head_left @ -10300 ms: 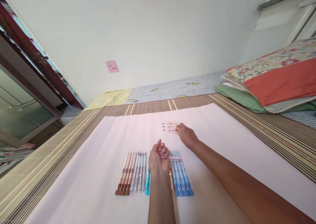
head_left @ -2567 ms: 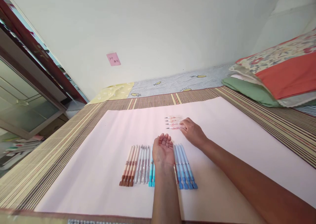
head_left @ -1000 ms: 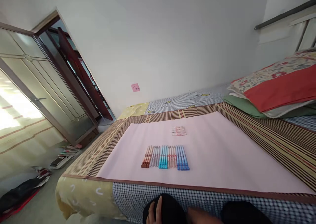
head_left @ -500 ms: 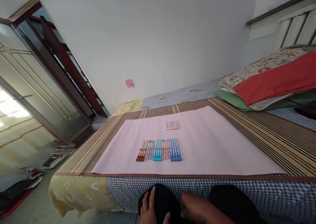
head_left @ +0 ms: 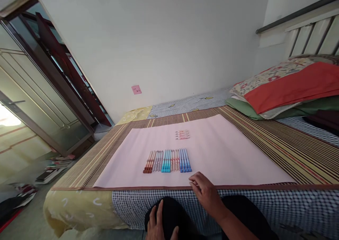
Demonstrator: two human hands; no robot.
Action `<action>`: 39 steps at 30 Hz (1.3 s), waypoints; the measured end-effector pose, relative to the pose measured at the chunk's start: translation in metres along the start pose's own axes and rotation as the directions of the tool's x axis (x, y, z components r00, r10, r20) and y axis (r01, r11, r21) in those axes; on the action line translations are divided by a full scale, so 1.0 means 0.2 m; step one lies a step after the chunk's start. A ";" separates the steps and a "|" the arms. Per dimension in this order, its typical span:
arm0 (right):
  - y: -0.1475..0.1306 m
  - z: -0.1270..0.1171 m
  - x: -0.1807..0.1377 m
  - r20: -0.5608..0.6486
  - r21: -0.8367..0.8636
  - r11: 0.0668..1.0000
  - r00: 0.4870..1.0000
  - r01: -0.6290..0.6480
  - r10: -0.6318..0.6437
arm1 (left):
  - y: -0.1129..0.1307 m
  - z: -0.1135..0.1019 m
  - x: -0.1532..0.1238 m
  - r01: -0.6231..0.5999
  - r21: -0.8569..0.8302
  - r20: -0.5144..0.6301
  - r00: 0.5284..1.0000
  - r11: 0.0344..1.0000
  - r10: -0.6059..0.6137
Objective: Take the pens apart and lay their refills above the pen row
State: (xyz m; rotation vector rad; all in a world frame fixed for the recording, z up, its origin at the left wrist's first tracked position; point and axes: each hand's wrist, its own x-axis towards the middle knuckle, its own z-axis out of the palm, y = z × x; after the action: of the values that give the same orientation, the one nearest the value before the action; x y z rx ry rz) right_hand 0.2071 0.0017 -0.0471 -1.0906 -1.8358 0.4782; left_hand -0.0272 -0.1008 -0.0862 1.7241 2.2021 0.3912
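My left hand (head_left: pixel 155 223) rests on my dark-clothed left knee (head_left: pixel 172 215), fingers stretched out and holding nothing. Over the near edge of a pale pink sheet (head_left: pixel 225 155) hovers my right hand (head_left: pixel 205 192), loosely bent, with a gap between thumb and forefinger and nothing visible in it. Just beyond it, a row of pens lies side by side: brown pens (head_left: pixel 149 162), clear greyish pens (head_left: pixel 158 161), turquoise pens (head_left: pixel 166 161), clear reddish pens (head_left: pixel 175 160) and blue pens (head_left: pixel 185 160). Farther back are several short clear pink pieces with dark tips (head_left: pixel 182 135).
The sheet lies on a striped mat (head_left: pixel 87 151) over a bed. Pillows (head_left: pixel 288 88) are stacked at the right. A pink note (head_left: pixel 136 89) is on the wall (head_left: pixel 172 39). At the left are a door (head_left: pixel 39 91) and a pile of papers (head_left: pixel 54 167).
My right hand has lifted from between my knees and moved forward over the sheet's near edge. My left hand stays on the knee. The view has shifted slightly; the pens lie as before.
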 end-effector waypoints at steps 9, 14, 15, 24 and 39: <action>0.15 0.06 0.10 -0.042 -0.235 0.972 0.998 0.027 -0.038 | 0.00 0.00 0.01 -0.025 -0.010 -0.004 1.000 1.000 0.025; 0.18 0.09 0.19 0.010 -0.310 0.949 0.998 -0.050 0.056 | -0.01 0.01 0.02 0.022 0.004 0.003 1.000 1.000 -0.022; 0.19 0.10 0.20 0.012 -0.322 0.944 0.997 -0.069 0.077 | -0.01 0.01 0.02 0.021 0.007 0.004 1.000 1.000 -0.021; 0.25 0.11 0.22 -0.015 -0.404 0.907 0.993 -0.114 0.119 | -0.02 0.01 0.02 0.000 0.007 -0.010 1.000 1.000 0.000; 0.29 0.03 0.19 -0.078 -0.419 0.893 0.986 -0.166 0.147 | -0.02 0.02 0.01 0.036 -0.026 -0.015 0.999 0.999 -0.036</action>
State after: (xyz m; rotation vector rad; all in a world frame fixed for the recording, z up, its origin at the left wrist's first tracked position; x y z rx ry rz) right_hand 0.2225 0.0644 -0.0713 -1.5395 -1.8676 0.1406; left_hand -0.0296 -0.0992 -0.0918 1.6711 2.2262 0.4233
